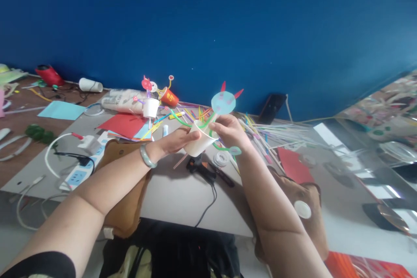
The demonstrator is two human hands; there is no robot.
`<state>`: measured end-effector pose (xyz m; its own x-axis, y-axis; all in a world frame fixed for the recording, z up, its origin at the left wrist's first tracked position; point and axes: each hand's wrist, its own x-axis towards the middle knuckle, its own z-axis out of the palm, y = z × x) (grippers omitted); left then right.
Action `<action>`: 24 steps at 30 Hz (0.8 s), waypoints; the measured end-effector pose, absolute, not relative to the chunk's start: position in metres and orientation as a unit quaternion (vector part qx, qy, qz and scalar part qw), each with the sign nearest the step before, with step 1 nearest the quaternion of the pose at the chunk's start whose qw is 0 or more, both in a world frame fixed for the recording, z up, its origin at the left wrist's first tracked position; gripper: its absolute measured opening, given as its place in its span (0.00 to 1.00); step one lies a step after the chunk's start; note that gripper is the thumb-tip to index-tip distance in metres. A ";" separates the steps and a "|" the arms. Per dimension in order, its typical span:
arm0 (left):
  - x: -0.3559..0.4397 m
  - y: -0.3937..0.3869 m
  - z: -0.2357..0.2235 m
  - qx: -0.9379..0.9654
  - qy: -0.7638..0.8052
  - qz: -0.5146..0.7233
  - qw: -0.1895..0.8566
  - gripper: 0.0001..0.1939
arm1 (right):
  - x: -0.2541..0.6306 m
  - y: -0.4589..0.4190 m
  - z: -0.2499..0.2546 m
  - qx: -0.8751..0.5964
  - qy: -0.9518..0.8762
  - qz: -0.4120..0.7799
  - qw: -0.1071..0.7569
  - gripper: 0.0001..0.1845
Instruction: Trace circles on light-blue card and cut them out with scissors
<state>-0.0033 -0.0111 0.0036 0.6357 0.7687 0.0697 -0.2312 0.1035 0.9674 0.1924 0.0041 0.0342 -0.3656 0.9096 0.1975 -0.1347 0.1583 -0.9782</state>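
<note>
Two hands: the left hand and the right hand meet at one white paper cup.
Left grip: closed round the cup's left side, thumb across the front; a pale bracelet circles the wrist.
Right grip: thumb and fingers bunched at the cup's right rim, beside a green straw; I cannot tell exactly what they pinch.
Paper cup: held tilted above the grey table, mouth upward, with a thin straw poking out below.
Paper head: a light-blue disc with two red pointed ears, standing above the cup's mouth.
Green arms: one bent green straw reaches out left; another hangs on the right, ending in a small pale-green disc.
Below the cup: a black glue gun, and beside it a white roll.
Behind, left: a second white cup with a red paper head, near a red cup and red paper.
Behind, right: a heap of coloured straws.
Table's left: a power strip beside a brown cushion.
Far side: a blue wall.
</note>
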 end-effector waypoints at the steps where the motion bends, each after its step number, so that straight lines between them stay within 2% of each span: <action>1: -0.003 -0.011 0.004 0.568 0.243 0.351 0.703 0.37 | 0.191 0.003 0.034 -0.324 -0.603 0.565 0.461 0.16; 8: -0.003 -0.011 0.004 0.627 0.281 0.360 0.631 0.37 | 0.191 0.000 0.035 -0.352 -0.617 0.541 0.450 0.17; 15: -0.002 -0.017 0.007 0.633 0.302 0.357 0.617 0.40 | 0.191 0.003 0.032 -0.361 -0.607 0.531 0.468 0.17; 20: -0.004 -0.013 0.007 0.578 0.318 0.432 0.614 0.40 | 0.193 0.016 0.019 -0.367 -0.534 0.535 0.543 0.18; 24: -0.006 -0.003 0.002 0.544 0.335 0.519 0.568 0.38 | 0.193 0.016 0.014 -0.373 -0.551 0.549 0.506 0.18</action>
<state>-0.0063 -0.0026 0.0017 0.2365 0.9538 0.1854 -0.2258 -0.1317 0.9652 0.1932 0.0161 0.0140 -0.2099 0.9664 0.1481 -0.1459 0.1188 -0.9821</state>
